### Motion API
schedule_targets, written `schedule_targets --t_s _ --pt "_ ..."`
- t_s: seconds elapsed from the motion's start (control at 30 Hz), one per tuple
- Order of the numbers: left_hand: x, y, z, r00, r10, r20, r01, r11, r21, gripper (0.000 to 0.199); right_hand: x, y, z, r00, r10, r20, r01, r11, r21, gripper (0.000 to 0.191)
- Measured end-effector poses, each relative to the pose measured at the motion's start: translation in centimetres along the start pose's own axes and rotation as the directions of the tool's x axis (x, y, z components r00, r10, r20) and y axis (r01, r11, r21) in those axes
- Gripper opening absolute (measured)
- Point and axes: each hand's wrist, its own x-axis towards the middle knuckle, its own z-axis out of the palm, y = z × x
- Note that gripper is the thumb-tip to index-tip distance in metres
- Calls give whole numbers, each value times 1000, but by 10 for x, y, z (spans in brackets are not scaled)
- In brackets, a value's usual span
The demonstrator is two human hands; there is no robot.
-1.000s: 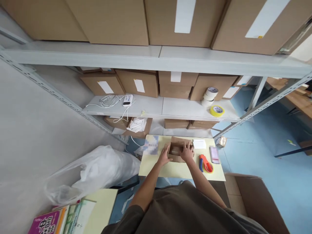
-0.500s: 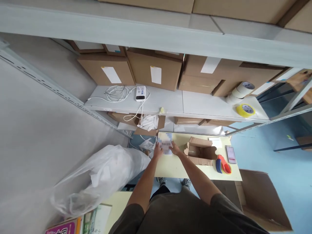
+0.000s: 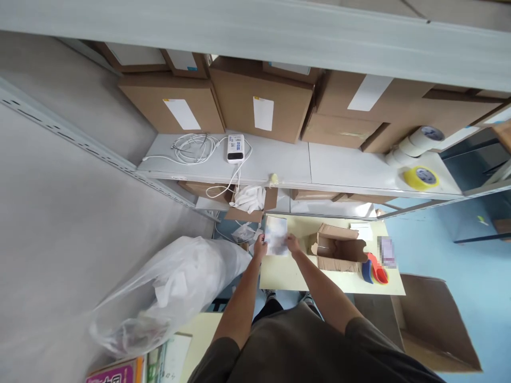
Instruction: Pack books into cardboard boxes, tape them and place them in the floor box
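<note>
A flat, pale blue-and-white rectangular item (image 3: 275,235), its print blurred, is between my hands at the left end of the pale yellow table (image 3: 279,276). My left hand (image 3: 260,247) grips its left edge, and my right hand (image 3: 293,244) grips its lower right edge. Right of my right hand stands an open cardboard box (image 3: 339,249). A tape dispenser (image 3: 375,270) in red and blue lies beyond that box, beside a pale purple item (image 3: 387,251) and white papers (image 3: 362,231).
Above the table, a metal shelf (image 3: 275,162) holds cartons, a white device (image 3: 236,148) with cables and tape rolls (image 3: 421,177). A large plastic bag (image 3: 179,282) bulges at left. At lower right is an open carton (image 3: 435,319).
The camera view has shifted, moving the table and shelf items rightward in the picture. The flat item now shows more of its surface, with my hands at its two sides.
</note>
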Motion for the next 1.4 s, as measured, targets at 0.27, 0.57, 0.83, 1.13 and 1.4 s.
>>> schedule_targets --t_s 0.27,0.57,0.83,1.13,1.4 --pt "-39 32 -26 991 100 94 -53 912 -407 63 -8 -53 -35 997 -72 12 71 993 93 33" --pt "-99 124 0 968 244 65 -205 909 -361 72 -35 -89 -129 965 -195 178 138 946 293 39" --pt "-148 198 134 913 407 14 -404 910 -92 51 -46 -64 -265 966 -259 19 248 939 237 34" --pt "-226 213 284 928 358 99 -368 852 373 61 -43 -42 -340 989 -145 15 145 989 8 41" --pt "-225 188 288 832 540 127 -541 739 401 77 -32 -50 -316 977 -212 23 209 928 -309 49"
